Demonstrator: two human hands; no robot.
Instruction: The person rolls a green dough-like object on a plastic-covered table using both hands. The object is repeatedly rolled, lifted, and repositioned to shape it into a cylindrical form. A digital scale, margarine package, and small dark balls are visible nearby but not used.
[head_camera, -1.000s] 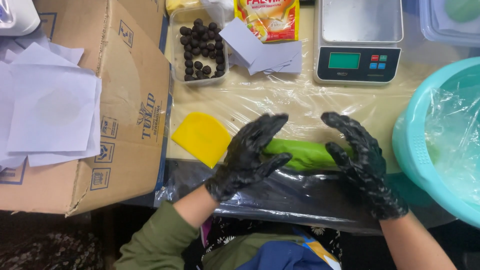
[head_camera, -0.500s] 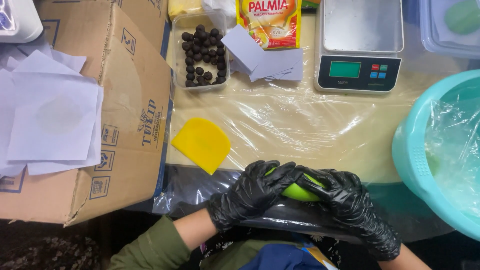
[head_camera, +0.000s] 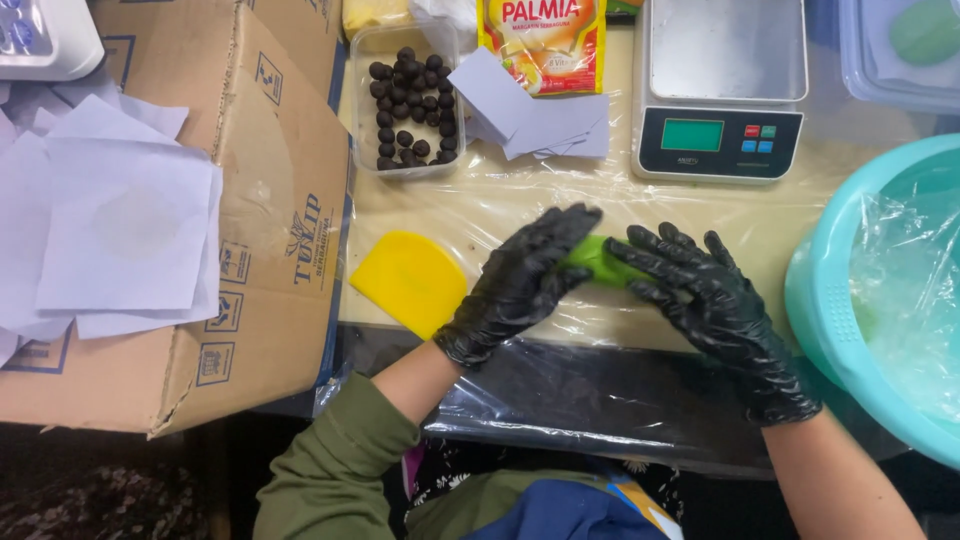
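- Your left hand (head_camera: 520, 285), in a black glove, presses its fingers against the left end of the green dough piece (head_camera: 598, 258).
- Your right hand (head_camera: 705, 300), also gloved, closes over the right end of the dough; both hands are clamped on it together.
- The dough sits near the front edge of the surface (head_camera: 560, 195), roughly at its middle, on clear plastic film.
- A yellow scraper (head_camera: 410, 280) lies flat just left of your left hand, near the front left corner.
- A clear tray of dark balls (head_camera: 408, 100) stands at the back left.
- A digital scale (head_camera: 722, 90) stands at the back edge.
- A teal basin (head_camera: 830, 290) lined with film sits at the right edge.
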